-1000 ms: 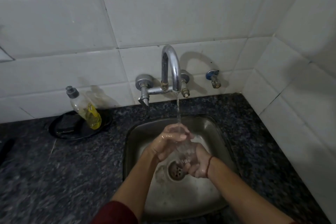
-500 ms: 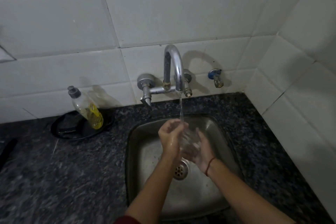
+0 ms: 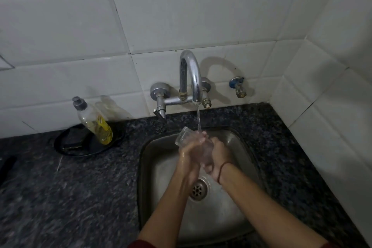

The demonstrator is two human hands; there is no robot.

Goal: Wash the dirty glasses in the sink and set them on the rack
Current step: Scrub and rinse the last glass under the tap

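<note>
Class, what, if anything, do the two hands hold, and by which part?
A clear glass, tilted under the tap stream: the left hand grips its middle, the right hand its nearer end.

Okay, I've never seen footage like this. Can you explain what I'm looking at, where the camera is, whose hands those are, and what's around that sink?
There is no machine here. A person is working with bare hands, and the single camera sits on that person's head, looking forward and down, so the arms come in from the bottom edge. The left hand and the right hand are both wrapped round a clear glass. They hold it tilted under water running from the tap, over a steel sink. The sink is set in a dark speckled counter. To the left, a soap bottle with yellow liquid stands on a dark round tray by the tiled wall. No drying rack is in view.
</note>
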